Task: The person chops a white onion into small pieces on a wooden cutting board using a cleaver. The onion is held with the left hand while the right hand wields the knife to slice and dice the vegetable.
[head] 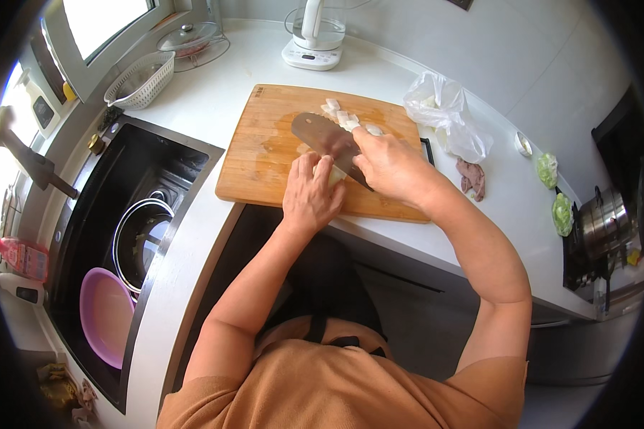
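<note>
A bamboo cutting board (257,161) lies on the white counter before me. My right hand (389,163) grips a wide-bladed kitchen cleaver (327,139), its blade slanting across the board's middle. Under the fingers of my left hand (312,187) is a pale, whitish piece of vegetable (335,175), pressed to the board close beside the blade; its kind cannot be told. Several white cut chunks (343,116) lie on the board beyond the cleaver, near my right fingertips. The cleaver's handle is hidden inside my right hand.
At the left, a black sink (91,225) holds a pot (139,241) and a purple basin (107,316). An electric kettle (314,45) stands behind the board. To the right lie a plastic bag (443,115), a crumpled cloth (471,178) and wrapped greens (562,214), near a steel pot (604,220).
</note>
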Available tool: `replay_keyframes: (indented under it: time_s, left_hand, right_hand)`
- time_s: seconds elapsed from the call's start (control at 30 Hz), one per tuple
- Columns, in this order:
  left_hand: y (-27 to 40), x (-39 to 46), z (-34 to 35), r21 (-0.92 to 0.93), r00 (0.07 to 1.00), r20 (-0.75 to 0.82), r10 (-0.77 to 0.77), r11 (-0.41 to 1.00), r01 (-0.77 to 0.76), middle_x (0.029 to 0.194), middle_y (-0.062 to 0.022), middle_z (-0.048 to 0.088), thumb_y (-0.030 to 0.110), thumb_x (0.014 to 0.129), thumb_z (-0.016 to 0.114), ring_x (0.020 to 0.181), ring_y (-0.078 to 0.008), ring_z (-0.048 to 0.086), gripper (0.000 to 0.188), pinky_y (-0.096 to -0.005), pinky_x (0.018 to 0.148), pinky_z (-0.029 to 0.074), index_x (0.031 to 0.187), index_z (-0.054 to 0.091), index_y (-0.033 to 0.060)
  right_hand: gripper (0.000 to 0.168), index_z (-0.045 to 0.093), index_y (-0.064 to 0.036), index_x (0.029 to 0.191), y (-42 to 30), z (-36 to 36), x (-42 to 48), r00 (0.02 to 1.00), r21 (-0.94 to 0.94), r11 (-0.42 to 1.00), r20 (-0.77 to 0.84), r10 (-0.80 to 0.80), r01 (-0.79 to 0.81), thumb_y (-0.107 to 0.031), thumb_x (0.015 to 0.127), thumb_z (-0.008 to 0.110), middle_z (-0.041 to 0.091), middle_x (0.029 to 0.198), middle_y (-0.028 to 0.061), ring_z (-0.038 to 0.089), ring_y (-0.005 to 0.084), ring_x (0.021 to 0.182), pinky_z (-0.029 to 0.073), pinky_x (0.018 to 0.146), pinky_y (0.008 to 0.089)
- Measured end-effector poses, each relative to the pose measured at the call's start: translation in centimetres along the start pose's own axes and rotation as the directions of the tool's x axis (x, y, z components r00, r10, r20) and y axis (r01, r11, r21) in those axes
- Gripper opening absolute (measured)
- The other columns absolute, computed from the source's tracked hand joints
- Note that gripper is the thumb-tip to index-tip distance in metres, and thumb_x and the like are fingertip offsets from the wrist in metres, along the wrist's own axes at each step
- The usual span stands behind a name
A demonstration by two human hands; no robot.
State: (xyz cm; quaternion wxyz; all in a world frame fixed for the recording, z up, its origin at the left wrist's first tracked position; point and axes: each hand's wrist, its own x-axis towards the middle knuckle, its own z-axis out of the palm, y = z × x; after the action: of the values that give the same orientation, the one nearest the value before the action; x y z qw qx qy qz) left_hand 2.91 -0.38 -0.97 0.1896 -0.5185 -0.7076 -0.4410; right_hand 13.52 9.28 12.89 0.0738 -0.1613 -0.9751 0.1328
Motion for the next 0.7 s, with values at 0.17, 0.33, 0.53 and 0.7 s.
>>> replay_keyframes:
  time_s: [0.17,0.33,0.53,0.7]
  left_hand:
    - [0.1,0.0,-0.2,0.005,1.0,0.018,-0.01,1.0,0.01,0.108,-0.0154,0.049,0.014,0.072,0.066,0.099,-0.0346,0.05,0.044,-0.0417,0.085,0.044,0.113,0.052,0.0059]
    - [0.3,0.1,-0.2,0.007,1.0,0.004,-0.016,1.0,0.016,0.108,-0.0154,0.049,0.014,0.072,0.066,0.099,-0.0343,0.05,0.045,-0.0415,0.085,0.044,0.114,0.052,0.0059]
    - [0.1,0.0,-0.1,0.01,1.0,0.025,-0.005,1.0,0.005,0.108,-0.0175,0.049,0.015,0.071,0.067,0.1,-0.0355,0.05,0.047,-0.043,0.087,0.044,0.114,0.051,0.0036]
    - [0.1,0.0,-0.1,0.007,1.0,0.029,-0.008,1.0,0.008,0.109,-0.0188,0.049,0.015,0.071,0.067,0.101,-0.0362,0.049,0.048,-0.0437,0.088,0.043,0.114,0.05,0.0023]
  right_hand:
    - [0.02,0.044,0.003,0.099,-0.2,0.1,0.6,0.999,0.006,1.0,0.028,0.028,-0.028,-0.01,0.088,0.054,0.061,0.081,0.0285,0.059,0.0464,0.081,0.046,0.069,0.0525]
    - [0.02,0.045,0.002,0.099,-0.3,0.5,0.9,0.999,-0.024,1.0,0.029,0.021,-0.021,-0.01,0.087,0.056,0.062,0.082,0.0283,0.059,0.0461,0.082,0.047,0.071,0.0525]
    - [0.011,0.054,-0.001,0.094,-1.0,0.5,1.2,1.0,-0.083,0.996,0.003,0.023,-0.023,-0.006,0.084,0.053,0.066,0.086,0.0229,0.065,0.0384,0.081,0.052,0.071,0.0464]
    - [0.014,0.051,0.001,0.095,-1.0,0.7,1.3,1.0,-0.069,0.997,-0.001,0.016,-0.016,-0.007,0.084,0.055,0.064,0.083,0.0244,0.063,0.0411,0.081,0.05,0.071,0.0484]
